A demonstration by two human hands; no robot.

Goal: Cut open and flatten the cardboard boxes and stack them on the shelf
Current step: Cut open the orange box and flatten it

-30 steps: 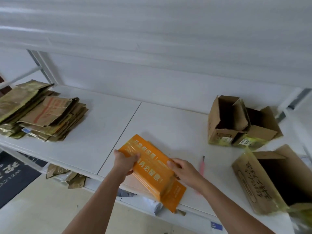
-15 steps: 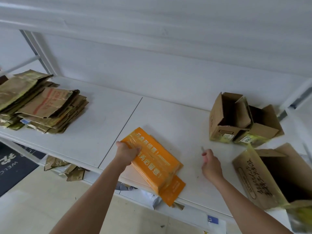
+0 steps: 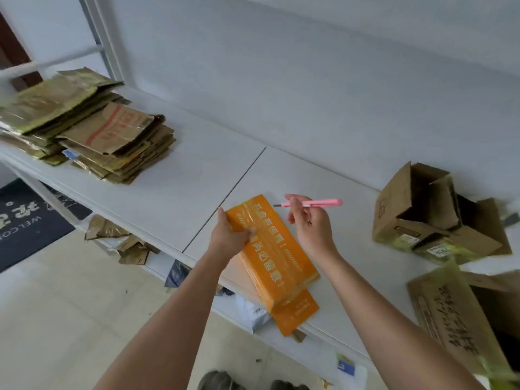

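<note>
At front edge of shelf (image 3: pixel 168 187), near the seam between panels: orange box (image 3: pixel 274 254) lying flat-ish, near end overhanging the edge, a loose flap sticking out underneath. Left hand (image 3: pixel 230 237) gripping the far left corner of the box, thumb on top face, fingers (image 3: pixel 222 218) wrapped round the side. Right hand (image 3: pixel 309 223) raised just above the box's far end, pinching pink utility knife (image 3: pixel 312 203) between thumb and fingers, blade tip pointing left toward the far end, not touching yet. Both forearms reaching in from the near side, right wrist cocked up, left wrist low and flat.

Step in hand, as judged: slitting the tape on the orange box. Best done with the box pinned firm, blade run shallow along the taped seam, cut directed away from the left thumb; thumb sitting close to the likely cut line, so worth shifting off first. Overhang could tip the box under pressure; better slid farther onto the shelf.

Flattened stack (image 3: pixel 92 136) at far left end of shelf, open brown boxes (image 3: pixel 422 215) at right end, uncut.
</note>
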